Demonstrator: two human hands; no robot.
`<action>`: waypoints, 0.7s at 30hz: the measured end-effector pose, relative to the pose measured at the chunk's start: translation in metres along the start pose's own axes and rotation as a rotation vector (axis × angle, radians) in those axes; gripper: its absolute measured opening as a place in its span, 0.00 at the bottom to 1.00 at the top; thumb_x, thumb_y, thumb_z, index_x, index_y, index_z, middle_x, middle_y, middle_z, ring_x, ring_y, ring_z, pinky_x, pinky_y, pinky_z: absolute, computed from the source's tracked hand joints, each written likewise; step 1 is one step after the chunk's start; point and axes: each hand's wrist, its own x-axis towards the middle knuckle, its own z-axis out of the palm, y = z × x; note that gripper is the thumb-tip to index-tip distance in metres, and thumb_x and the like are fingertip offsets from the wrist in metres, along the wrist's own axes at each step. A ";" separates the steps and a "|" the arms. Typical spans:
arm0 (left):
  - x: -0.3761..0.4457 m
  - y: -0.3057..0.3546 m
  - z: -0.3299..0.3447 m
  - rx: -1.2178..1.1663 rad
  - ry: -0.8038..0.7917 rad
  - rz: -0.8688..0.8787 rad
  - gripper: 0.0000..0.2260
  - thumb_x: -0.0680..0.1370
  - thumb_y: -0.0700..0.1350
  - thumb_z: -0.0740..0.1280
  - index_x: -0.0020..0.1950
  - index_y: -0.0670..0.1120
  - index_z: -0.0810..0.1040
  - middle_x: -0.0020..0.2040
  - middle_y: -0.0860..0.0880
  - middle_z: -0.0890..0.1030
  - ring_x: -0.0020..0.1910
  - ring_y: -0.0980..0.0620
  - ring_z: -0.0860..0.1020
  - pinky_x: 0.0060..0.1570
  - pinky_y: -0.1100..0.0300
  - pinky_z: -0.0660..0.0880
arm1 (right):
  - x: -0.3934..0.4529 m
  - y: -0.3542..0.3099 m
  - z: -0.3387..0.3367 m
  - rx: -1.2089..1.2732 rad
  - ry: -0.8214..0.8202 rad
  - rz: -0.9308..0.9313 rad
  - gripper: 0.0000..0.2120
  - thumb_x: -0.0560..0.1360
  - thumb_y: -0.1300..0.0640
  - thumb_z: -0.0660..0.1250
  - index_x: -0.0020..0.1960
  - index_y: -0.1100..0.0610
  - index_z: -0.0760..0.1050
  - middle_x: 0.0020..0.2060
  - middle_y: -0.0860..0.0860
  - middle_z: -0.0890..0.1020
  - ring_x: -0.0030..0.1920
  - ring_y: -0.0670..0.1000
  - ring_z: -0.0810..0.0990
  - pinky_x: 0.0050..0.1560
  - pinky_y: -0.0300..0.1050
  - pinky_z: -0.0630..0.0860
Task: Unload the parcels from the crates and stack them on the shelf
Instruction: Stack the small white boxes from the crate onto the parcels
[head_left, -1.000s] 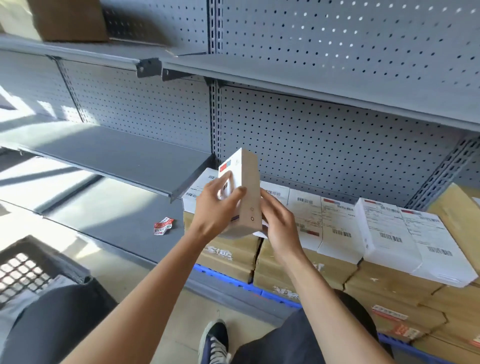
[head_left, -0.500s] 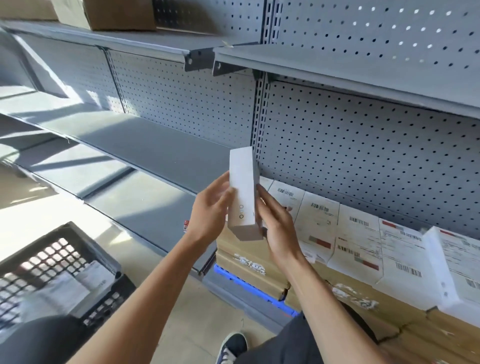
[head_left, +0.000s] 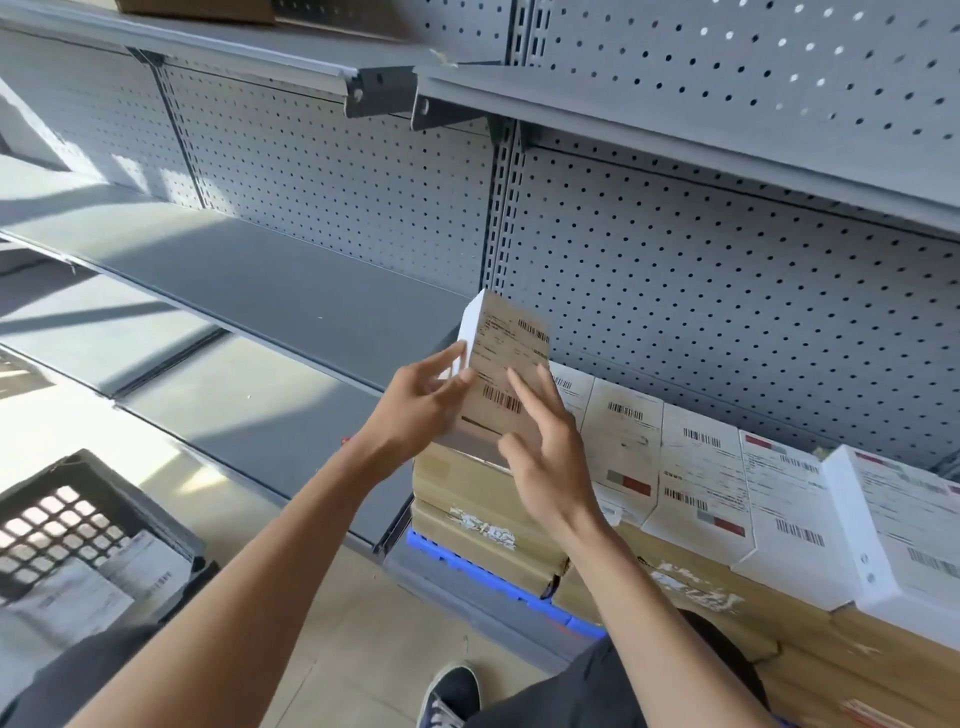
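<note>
Mid-task, by the look of it. A white parcel (head_left: 506, 379) is held centre frame, label side toward the camera, tilted up, just above the left end of the row of white parcels (head_left: 727, 478) already laid flat on the brown cartons (head_left: 467, 499) at centre right.

Left hand (head_left: 415, 410) grips the parcel's left edge, thumb and fingers round it. Right hand (head_left: 545, 457) lies on the label face w/ fingers fairly straight, so more pressing/steadying than gripping, though its thumb is hidden, can't be sure.

Done: approx five parcels lie in that row. Left: this one isn't set down yet, and the black crate (head_left: 78, 519) at lower left holds more parcels, at least a couple visible thru the mesh. The grey shelf (head_left: 260, 291) at centre left carries nothing in view. Prob. a fair bit of unloading remains.
</note>
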 end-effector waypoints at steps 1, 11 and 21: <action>0.005 -0.001 -0.002 -0.007 -0.006 0.002 0.18 0.84 0.49 0.64 0.74 0.50 0.73 0.56 0.56 0.86 0.56 0.49 0.84 0.55 0.45 0.82 | 0.002 0.003 -0.001 -0.028 -0.019 -0.004 0.34 0.73 0.57 0.62 0.78 0.43 0.64 0.80 0.40 0.52 0.77 0.33 0.47 0.77 0.40 0.49; 0.048 -0.028 -0.014 0.363 0.232 0.148 0.12 0.82 0.41 0.67 0.65 0.47 0.82 0.56 0.50 0.85 0.49 0.59 0.83 0.42 0.78 0.73 | 0.028 0.015 0.005 -0.325 -0.032 -0.076 0.31 0.78 0.59 0.70 0.78 0.45 0.65 0.81 0.44 0.52 0.78 0.43 0.50 0.73 0.35 0.49; 0.052 -0.042 -0.036 0.269 0.172 0.147 0.10 0.81 0.49 0.71 0.61 0.52 0.84 0.54 0.56 0.86 0.52 0.60 0.84 0.51 0.62 0.79 | 0.038 0.027 0.023 -0.334 0.100 -0.063 0.20 0.80 0.54 0.69 0.71 0.53 0.75 0.77 0.46 0.65 0.77 0.46 0.60 0.66 0.22 0.48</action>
